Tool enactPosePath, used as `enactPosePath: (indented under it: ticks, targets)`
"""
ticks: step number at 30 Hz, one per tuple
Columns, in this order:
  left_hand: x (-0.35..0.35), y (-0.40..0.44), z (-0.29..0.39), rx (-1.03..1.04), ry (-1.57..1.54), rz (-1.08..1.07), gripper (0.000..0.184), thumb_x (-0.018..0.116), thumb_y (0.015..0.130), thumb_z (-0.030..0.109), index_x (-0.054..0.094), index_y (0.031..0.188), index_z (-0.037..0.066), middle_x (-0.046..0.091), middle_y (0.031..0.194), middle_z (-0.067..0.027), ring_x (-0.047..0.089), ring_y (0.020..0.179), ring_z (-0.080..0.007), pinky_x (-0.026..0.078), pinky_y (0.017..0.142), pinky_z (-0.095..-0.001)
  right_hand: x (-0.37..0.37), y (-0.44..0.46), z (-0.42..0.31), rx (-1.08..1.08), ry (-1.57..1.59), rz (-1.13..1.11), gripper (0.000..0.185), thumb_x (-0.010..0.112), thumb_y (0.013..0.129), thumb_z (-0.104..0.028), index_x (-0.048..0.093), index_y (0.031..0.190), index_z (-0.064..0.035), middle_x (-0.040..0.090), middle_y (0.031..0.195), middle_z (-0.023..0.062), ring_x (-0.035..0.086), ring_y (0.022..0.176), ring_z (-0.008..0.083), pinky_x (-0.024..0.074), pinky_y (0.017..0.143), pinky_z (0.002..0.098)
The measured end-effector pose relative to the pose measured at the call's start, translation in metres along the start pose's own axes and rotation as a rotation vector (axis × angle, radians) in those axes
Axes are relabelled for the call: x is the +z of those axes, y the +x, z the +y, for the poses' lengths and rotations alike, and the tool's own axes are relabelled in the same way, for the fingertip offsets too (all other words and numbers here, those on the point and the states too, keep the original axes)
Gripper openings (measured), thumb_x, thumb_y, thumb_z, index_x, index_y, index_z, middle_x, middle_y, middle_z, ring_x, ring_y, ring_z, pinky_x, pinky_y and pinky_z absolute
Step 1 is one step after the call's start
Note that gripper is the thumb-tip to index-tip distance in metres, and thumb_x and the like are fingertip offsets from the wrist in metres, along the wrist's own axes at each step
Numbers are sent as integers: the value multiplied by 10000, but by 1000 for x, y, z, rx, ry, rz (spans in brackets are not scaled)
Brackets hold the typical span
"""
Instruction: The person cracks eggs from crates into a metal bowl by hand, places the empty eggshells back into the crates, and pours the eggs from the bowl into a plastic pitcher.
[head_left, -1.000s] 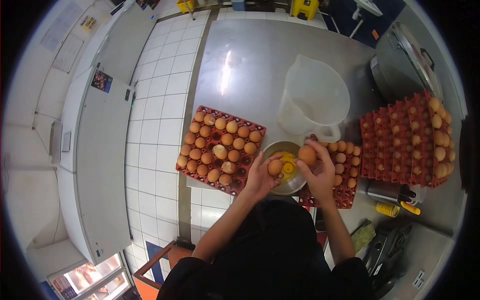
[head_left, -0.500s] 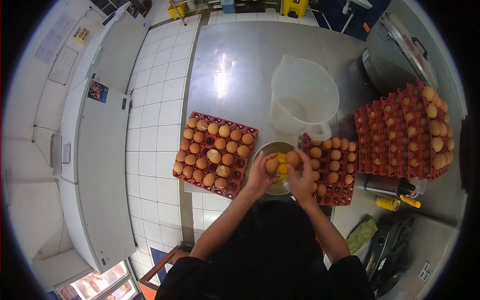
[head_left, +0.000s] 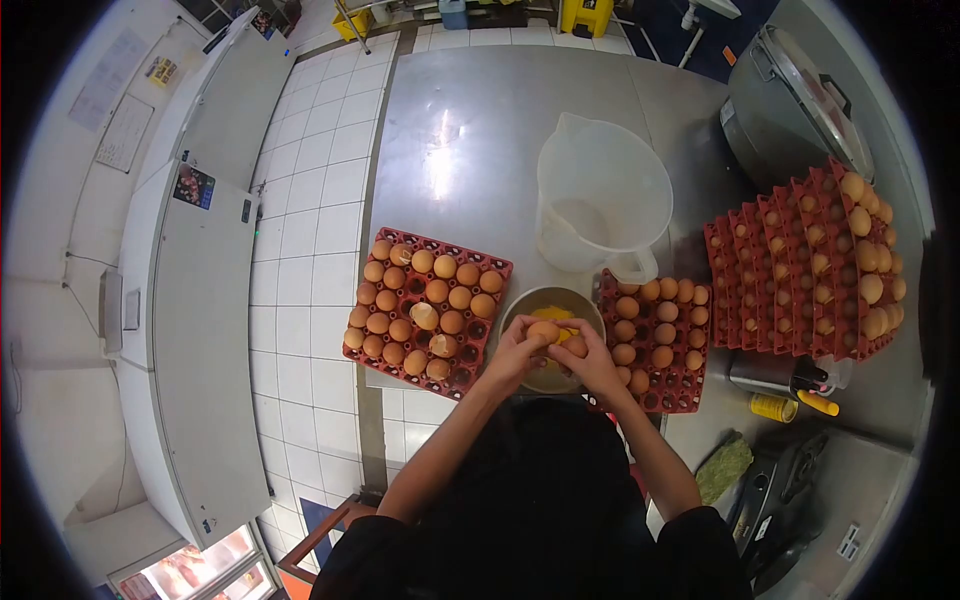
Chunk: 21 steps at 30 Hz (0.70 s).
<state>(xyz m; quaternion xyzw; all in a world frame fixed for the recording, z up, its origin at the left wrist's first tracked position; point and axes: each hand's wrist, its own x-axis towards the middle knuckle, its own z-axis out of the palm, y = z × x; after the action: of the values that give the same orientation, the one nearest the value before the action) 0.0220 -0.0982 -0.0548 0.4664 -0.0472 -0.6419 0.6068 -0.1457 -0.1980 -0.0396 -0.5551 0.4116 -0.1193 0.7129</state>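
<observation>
Above a metal bowl (head_left: 593,306) with yellow yolks (head_left: 553,317) in it, my two hands are close together. My left hand (head_left: 513,356) is closed around a brown egg (head_left: 543,331). Against it my right hand (head_left: 597,367) grips another brown egg (head_left: 575,346); the two eggs appear to touch. Fingers hide part of both eggs, so I cannot tell if either shell is cracked. Left of the bowl lies a red egg tray (head_left: 476,377) with whole eggs and some broken shells (head_left: 424,316). A second red tray (head_left: 683,402) of eggs sits to the right.
Behind the bowl stands a translucent plastic jug (head_left: 605,190). Stacked red egg trays (head_left: 775,270) rise at the right, near a large lidded pot (head_left: 790,110). A yellow can (head_left: 774,407) and a black stove (head_left: 775,500) are at the lower right.
My hands have come together over the bowl. The egg in my right hand has moved down and left, against the egg in my left hand.
</observation>
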Motion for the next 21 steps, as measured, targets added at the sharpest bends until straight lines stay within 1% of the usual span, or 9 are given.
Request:
enactPosePath:
  ticks: [2,4,5,7,8,10,14,20,21]
  targets:
    - [-4,-4,4,2,117,-20,409,701,1019,188,554,1371,40,629,1411,-100,655,979,-144,550,847,-304,1,2,-3,-23,-38,-36,465,810,966,-217,605,1347,-44,695,1087,54,682,931,120,578,793,264]
    - [-9,-9,9,59,267,-86,446,737,1010,187,629,1405,12,666,1266,-61,674,1002,-123,563,881,-295,-4,5,1,-138,-66,-61,442,824,955,-259,667,1295,-23,719,1158,88,700,1007,143,580,870,287]
    - [-12,-10,8,58,268,-85,446,737,1010,187,629,1405,12,666,1266,-61,674,1002,-123,563,881,-295,-6,5,3,-137,-65,-62,442,824,955,-259,667,1295,-23,719,1158,88,700,1007,143,580,870,287]
    - [-16,-10,7,302,535,-72,475,778,954,153,687,1403,28,639,1173,-57,688,904,-113,563,805,-251,-6,5,5,-283,-272,-38,478,833,935,-261,680,1310,-7,741,1207,130,725,1064,195,574,944,325]
    - [-18,-11,6,300,536,-70,475,778,954,153,687,1403,28,639,1173,-57,688,904,-113,563,805,-251,-6,5,7,-282,-270,-40,478,833,935,-261,680,1310,-7,741,1207,130,725,1064,195,574,944,325]
    - [-14,-14,8,354,726,-3,464,801,922,136,706,1354,-4,637,1187,-90,697,885,-126,574,794,-259,-4,0,-2,-294,-350,-45,459,817,926,-148,662,1325,18,731,1213,123,698,1082,176,561,975,325]
    - [-11,-14,5,376,732,28,476,814,902,130,707,1344,-11,635,1220,-114,720,910,-142,584,782,-259,-2,-2,-16,-300,-382,-33,455,807,919,-132,668,1324,24,741,1225,150,703,1099,176,561,976,327]
    - [0,-18,11,376,694,62,478,815,887,95,698,1334,-23,644,1230,-132,752,996,-177,623,839,-283,3,-1,-11,-355,-333,23,468,792,908,-128,672,1336,19,762,1187,152,723,1080,193,571,960,327]
    - [0,-18,12,372,656,54,491,828,885,112,698,1340,-15,654,1205,-113,740,978,-158,609,843,-280,5,-2,-13,-331,-325,49,469,794,896,-153,684,1325,1,763,1194,172,738,1094,234,577,968,350]
